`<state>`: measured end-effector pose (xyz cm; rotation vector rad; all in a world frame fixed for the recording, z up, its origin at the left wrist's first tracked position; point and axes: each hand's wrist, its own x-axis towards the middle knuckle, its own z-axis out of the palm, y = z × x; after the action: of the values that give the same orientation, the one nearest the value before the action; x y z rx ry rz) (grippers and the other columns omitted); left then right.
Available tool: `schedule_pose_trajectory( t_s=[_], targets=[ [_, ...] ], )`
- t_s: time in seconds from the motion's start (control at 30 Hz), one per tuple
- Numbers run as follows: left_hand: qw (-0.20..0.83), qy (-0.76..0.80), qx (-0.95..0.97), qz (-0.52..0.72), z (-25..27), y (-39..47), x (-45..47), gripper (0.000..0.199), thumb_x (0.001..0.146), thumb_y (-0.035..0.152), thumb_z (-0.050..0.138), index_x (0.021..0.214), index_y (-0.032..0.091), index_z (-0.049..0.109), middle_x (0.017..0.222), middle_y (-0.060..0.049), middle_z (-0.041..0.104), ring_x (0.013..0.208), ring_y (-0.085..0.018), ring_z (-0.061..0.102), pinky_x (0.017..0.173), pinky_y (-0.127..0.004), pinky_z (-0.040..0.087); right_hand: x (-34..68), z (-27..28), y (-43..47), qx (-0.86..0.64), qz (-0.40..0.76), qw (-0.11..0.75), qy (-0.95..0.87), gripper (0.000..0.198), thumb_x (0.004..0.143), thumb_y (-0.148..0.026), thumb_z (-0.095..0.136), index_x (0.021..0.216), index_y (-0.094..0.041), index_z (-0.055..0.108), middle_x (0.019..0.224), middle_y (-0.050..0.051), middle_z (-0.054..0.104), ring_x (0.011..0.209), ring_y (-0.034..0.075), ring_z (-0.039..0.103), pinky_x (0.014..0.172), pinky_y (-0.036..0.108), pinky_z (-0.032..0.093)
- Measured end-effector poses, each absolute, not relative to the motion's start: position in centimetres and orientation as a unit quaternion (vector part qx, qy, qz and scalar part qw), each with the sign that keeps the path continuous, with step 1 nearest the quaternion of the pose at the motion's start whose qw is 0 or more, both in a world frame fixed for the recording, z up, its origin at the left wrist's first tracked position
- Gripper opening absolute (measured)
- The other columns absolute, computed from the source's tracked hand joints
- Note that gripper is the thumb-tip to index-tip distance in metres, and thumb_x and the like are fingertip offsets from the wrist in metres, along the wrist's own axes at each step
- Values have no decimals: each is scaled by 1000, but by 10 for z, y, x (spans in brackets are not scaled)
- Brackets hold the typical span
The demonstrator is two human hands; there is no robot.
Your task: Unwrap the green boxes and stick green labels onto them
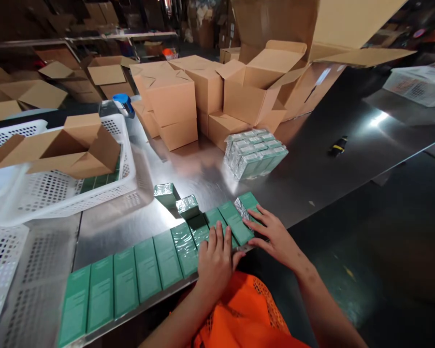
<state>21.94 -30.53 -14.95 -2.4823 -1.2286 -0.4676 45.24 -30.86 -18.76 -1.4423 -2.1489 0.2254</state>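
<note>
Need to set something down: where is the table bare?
Between the wrapped bundle and the black-and-yellow item; also between the white basket and the green boxes. Crowded: around the left hand and right hand, and behind the bundle, where cartons stand.

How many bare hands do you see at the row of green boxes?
2: the left hand lies on the green boxes; the right hand touches the row's right end.

Dim, glare on tabletop [300, 169], stretched edges
</note>
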Motion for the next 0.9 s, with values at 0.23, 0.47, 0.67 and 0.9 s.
schedule_pose_trajectory(
  t_s=[0.23,0.47,0.67,0.9],
  targets=[
    [180,-421,-867,-198,-155,-303,212,44,97,46,56,125,16,71,130,-13,70,108,-30,67,75,-40,50,436,-184,-309,-490,53,300,-817,26,96,-32,64,120,-30,73,131,7,67,134,33,52,99,55,55],
    [167,-429,-867,-191,-153,-303,215,45,92,53,60,131,33,67,129,-10,70,106,-30,66,74,-40,50,444,-179,-314,-471,53,298,-828,31,90,-32,72,121,-31,73,126,6,70,131,34,54,96,54,57],
    [164,-424,-866,-211,-158,-303,214,41,94,51,58,128,32,69,130,-10,70,107,-31,65,74,-41,50,444,-177,-315,-472,38,284,-834,27,87,-22,75,113,-28,76,122,7,72,129,35,56,93,51,59],
    [169,-419,-861,-232,-160,-302,215,44,90,56,63,123,29,70,128,-11,71,106,-30,65,73,-42,50,430,-109,-281,-479,104,200,-848,58,86,-40,76,139,-26,58,139,12,61,132,33,54,108,53,49]
  ],
)
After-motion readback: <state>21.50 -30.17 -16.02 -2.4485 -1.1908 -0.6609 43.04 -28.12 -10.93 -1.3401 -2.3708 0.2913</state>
